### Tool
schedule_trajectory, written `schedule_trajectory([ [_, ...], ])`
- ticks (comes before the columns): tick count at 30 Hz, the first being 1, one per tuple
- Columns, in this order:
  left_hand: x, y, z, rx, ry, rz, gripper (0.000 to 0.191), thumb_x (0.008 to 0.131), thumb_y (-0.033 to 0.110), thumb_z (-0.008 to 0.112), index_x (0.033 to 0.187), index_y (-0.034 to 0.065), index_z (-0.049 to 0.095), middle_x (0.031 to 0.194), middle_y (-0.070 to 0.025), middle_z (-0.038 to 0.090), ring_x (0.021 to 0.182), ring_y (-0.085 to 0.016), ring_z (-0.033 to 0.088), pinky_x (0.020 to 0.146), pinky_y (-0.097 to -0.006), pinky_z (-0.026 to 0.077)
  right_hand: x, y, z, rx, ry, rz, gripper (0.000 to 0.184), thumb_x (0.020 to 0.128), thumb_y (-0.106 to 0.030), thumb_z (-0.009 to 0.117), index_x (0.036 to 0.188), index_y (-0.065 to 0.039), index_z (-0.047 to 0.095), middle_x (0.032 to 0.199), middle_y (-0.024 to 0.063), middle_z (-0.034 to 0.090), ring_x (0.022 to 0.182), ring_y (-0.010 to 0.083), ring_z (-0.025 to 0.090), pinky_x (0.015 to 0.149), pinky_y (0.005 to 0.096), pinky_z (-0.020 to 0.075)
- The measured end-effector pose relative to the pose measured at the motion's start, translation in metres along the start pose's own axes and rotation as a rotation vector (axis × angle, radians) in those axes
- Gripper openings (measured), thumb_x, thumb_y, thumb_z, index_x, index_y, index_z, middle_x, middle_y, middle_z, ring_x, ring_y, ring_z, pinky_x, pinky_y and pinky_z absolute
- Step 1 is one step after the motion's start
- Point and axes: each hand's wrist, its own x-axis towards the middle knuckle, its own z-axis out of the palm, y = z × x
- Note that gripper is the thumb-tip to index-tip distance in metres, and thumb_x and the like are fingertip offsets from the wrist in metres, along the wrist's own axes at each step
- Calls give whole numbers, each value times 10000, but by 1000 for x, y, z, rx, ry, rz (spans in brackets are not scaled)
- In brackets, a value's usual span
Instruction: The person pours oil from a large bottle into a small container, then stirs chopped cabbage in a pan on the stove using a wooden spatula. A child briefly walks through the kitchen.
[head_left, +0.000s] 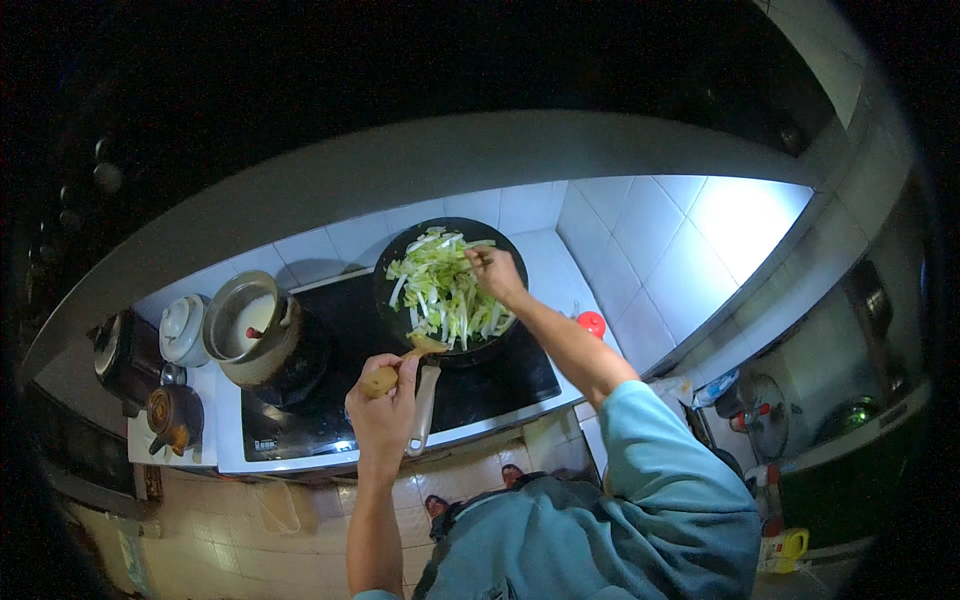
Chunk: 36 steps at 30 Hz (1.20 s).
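A dark frying pan (388, 300) full of chopped leafy cabbage (442, 281) sits at the back of a black glass cooktop (480, 394). Its pale handle (424, 409) points towards me. My left hand (382, 405) grips a wooden spatula (427, 346), whose blade lies at the pan's near rim, beside the cabbage. Over the right part of the pan is my right hand (495, 271), its fingers drawn together above the cabbage. Whether those fingers hold anything is too small to tell.
Left of the pan, a large pot (262, 360) holds a tilted pot or bowl with something white inside. Further left are a white lidded pot (180, 330), a dark cooker (127, 360) and a brown teapot (175, 416). A red lidded container (591, 324) stands right of the pan. Tiled walls enclose the cooktop.
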Motion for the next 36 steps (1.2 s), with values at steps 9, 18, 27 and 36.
schedule_trajectory([
  [9, 3, 2, -17, -78, 4, 19, 159, 985, 135, 730, 927, 1, 667, 747, -19, 630, 645, -48, 523, 580, -222, 440, -28, -69, -74, 83, -213, 168, 255, 963, -137, 604, 1075, 31, 761, 898, 224, 766, 695, 269, 738, 674, 379, 590],
  [18, 10, 0, -19, -98, -30, 57, 234, 999, 235, 729, 963, 13, 665, 730, 38, 591, 640, -36, 482, 553, -222, 392, -35, -38, -33, 125, -161, 250, 292, 998, -248, 660, 1154, -11, 731, 922, 281, 716, 813, 420, 712, 727, 452, 571],
  [27, 7, -5, -28, -95, 5, 34, 169, 996, 143, 724, 948, -8, 666, 783, 8, 625, 692, -25, 516, 605, -200, 432, -56, -66, -36, 25, -229, -178, 179, 1007, -155, 670, 1049, 2, 747, 889, 188, 733, 747, 290, 691, 693, 376, 556],
  [36, 5, -25, -32, -183, 6, 5, 183, 1020, 185, 698, 1012, 9, 651, 783, 32, 591, 689, -19, 494, 612, -190, 421, -92, -78, -60, -76, -358, -62, 275, 1027, -233, 624, 988, 16, 736, 949, 270, 726, 887, 462, 705, 795, 486, 579],
])
